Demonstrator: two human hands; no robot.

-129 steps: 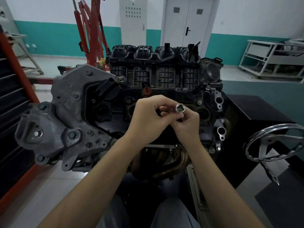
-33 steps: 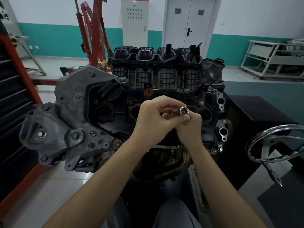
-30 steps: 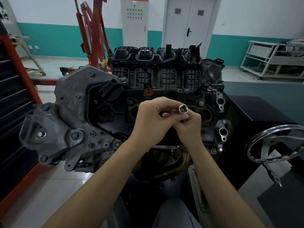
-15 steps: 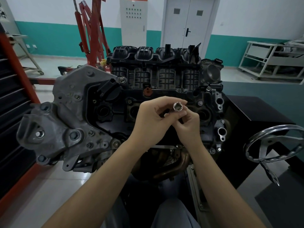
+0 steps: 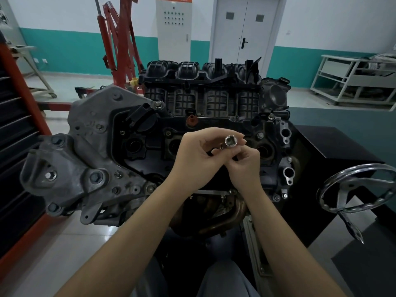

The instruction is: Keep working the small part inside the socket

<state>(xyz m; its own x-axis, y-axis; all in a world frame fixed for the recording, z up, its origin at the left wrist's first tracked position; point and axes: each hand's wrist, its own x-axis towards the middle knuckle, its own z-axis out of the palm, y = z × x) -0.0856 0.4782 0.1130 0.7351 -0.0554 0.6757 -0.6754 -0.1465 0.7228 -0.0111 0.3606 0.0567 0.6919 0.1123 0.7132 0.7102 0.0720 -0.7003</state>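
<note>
A shiny steel socket (image 5: 230,142) with its square drive hole facing me is held in front of a car engine (image 5: 192,129) on a stand. My left hand (image 5: 198,156) curls its fingers round the socket from the left and above. My right hand (image 5: 244,163) pinches it from below and right. A small brownish bolt (image 5: 220,147) pokes out of the socket's lower left end, mostly hidden by my fingers. Both hands hover just above the black valve cover.
A grey cast bracket (image 5: 85,159) juts from the engine's left. A chrome handwheel (image 5: 355,189) sits at right on a black stand (image 5: 334,151). A red engine hoist (image 5: 120,46) stands behind, a dark drawer cabinet (image 5: 12,146) at left, a grey rack (image 5: 355,82) far right.
The socket has tilted so that its open square end faces me more, and my fingers have shifted slightly round it. The hands stay in the same place over the engine.
</note>
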